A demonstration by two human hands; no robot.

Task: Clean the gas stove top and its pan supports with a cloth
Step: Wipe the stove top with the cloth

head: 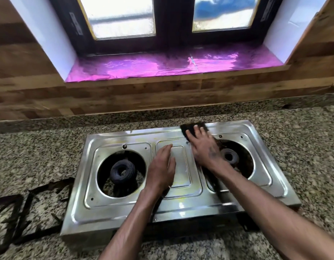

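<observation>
Near the stove top's [125,209] far edge, the right hand [203,149] presses flat-fingered on a dark, seemingly crosswise cloth [188,129].

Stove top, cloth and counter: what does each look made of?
The silver two-burner stove top looks like pressed stainless steel: glossy, mirror-like glare, stamped ridges. The dark cloth under the right hand seems a coarse fabric or scouring pad; blur leaves it open. The speckled grey countertop looks like polished granite, given its grainy flecks.
</observation>
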